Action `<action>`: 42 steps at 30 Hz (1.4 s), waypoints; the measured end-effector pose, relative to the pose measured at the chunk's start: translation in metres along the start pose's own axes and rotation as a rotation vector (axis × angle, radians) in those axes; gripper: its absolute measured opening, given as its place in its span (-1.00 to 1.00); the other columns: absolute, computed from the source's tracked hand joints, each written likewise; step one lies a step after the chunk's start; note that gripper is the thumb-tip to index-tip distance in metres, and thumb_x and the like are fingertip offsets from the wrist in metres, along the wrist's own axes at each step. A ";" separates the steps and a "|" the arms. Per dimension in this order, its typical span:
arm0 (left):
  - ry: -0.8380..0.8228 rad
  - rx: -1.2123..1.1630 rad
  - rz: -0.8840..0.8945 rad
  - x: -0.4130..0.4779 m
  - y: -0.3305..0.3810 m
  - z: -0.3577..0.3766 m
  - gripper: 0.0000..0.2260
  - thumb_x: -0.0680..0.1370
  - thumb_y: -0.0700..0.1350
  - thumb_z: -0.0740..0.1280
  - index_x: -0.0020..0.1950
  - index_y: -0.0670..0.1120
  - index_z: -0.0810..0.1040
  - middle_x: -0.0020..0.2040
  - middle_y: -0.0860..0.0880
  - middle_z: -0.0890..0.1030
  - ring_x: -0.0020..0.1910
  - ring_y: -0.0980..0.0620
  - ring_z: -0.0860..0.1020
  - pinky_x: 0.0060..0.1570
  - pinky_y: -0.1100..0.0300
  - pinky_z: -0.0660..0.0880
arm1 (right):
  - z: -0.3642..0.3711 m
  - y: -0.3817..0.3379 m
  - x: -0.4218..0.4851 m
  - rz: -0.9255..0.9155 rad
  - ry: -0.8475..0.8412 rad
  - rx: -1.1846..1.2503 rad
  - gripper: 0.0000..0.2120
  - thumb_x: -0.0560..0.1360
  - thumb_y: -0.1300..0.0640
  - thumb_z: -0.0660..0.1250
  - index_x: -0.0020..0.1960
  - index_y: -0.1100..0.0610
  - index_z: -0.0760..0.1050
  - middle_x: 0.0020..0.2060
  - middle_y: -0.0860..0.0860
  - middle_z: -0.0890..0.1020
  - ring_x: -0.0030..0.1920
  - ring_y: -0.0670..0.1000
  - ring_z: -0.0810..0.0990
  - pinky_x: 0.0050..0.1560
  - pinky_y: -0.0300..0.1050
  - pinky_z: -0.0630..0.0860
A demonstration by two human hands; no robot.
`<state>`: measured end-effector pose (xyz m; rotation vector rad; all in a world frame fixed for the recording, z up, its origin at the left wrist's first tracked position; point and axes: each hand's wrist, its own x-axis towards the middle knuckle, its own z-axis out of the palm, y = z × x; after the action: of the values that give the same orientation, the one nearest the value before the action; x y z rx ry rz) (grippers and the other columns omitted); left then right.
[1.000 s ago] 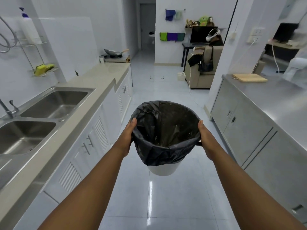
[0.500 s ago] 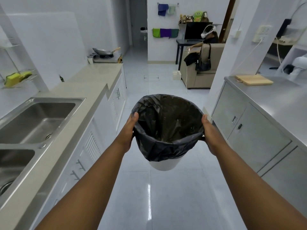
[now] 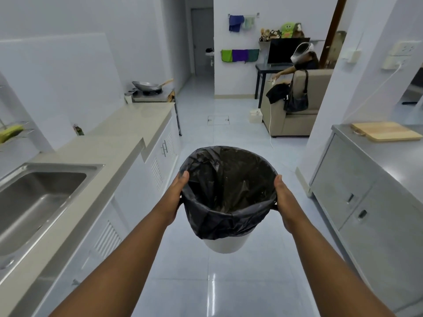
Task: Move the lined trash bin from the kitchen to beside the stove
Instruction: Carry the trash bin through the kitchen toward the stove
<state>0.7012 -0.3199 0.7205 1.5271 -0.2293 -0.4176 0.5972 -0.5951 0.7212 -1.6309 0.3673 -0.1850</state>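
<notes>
Left hand [image 3: 175, 197] and right hand [image 3: 285, 202] grip opposite rim sides of the white trash bin [image 3: 225, 244], black liner [image 3: 226, 191] between them. Bin is off the floor [image 3: 212, 282]. No readable labels; stove [image 3: 150, 96] well ahead-left of the left hand.

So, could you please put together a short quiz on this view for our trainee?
1. True or false: the bin stands on the floor.
2. Which holds the bin's rim? A) left hand only B) right hand only C) both hands
3. Fill in: the wok sits on the ____ at the far end of the left counter.

Key:
1. False: it is held in the air.
2. C: one hand on each side, over the black liner.
3. stove
</notes>
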 end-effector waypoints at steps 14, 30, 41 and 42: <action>0.043 -0.058 0.001 0.219 0.020 0.026 -0.20 0.40 0.45 0.21 0.57 0.10 0.31 0.46 0.03 0.48 0.42 -0.01 0.45 0.10 0.26 0.46 | -0.037 -0.018 0.225 0.045 0.000 -0.017 -0.19 0.42 -0.45 -0.05 0.56 -0.07 0.23 0.47 0.05 0.41 0.45 0.14 0.41 0.40 0.16 0.41; -0.097 -0.068 0.024 0.524 0.060 -0.011 -0.20 0.37 0.47 0.23 0.54 0.11 0.36 0.41 0.06 0.54 0.36 0.07 0.51 0.05 0.34 0.51 | -0.020 -0.054 0.500 0.057 0.142 -0.036 -0.18 0.40 -0.48 -0.05 0.55 -0.10 0.25 0.47 0.04 0.44 0.40 0.10 0.46 0.37 0.10 0.45; -0.062 -0.062 0.013 0.698 0.062 -0.020 -0.20 0.39 0.48 0.24 0.55 0.12 0.34 0.45 0.05 0.51 0.41 0.03 0.47 0.21 0.24 0.46 | -0.022 -0.044 0.684 0.108 0.124 -0.017 -0.13 0.37 -0.52 -0.06 0.56 -0.11 0.25 0.48 0.07 0.43 0.41 0.14 0.46 0.39 0.18 0.42; -0.053 -0.061 0.014 0.716 0.061 -0.019 -0.19 0.38 0.49 0.24 0.55 0.13 0.34 0.45 0.05 0.50 0.42 0.01 0.46 0.26 0.19 0.45 | -0.023 -0.045 0.704 0.109 0.117 -0.014 -0.13 0.37 -0.52 -0.06 0.55 -0.11 0.25 0.48 0.07 0.43 0.41 0.15 0.46 0.40 0.18 0.42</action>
<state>1.3670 -0.5904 0.6994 1.4553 -0.2663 -0.4500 1.2526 -0.8570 0.6986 -1.6134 0.5467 -0.1966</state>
